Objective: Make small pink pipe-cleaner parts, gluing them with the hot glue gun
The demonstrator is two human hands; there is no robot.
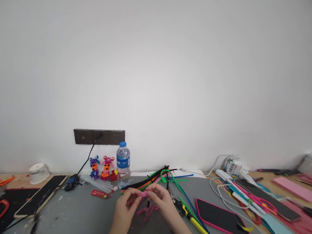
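Note:
My left hand [127, 204] and my right hand [160, 200] meet over the grey mat [80, 224]. Both pinch a short pink fuzzy pipe cleaner [143, 194], stretched between the fingertips. Just below them lie more pink pipe cleaner pieces [148, 212], partly hidden by my right hand. Behind my hands a bundle of black, orange and green pipe cleaners [154, 178] rests against white paper. Close to my right wrist is a yellow-and-black handled tool [195, 224], its head partly covered.
A water bottle [124, 166] stands behind my left hand, near two pipe cleaner figures [106, 168], glue sticks [97, 183] and a red lighter [99, 194]. Phones lie left [43, 196] and right [220, 216]. Pink scissors [260, 202] and white cables clutter the right side.

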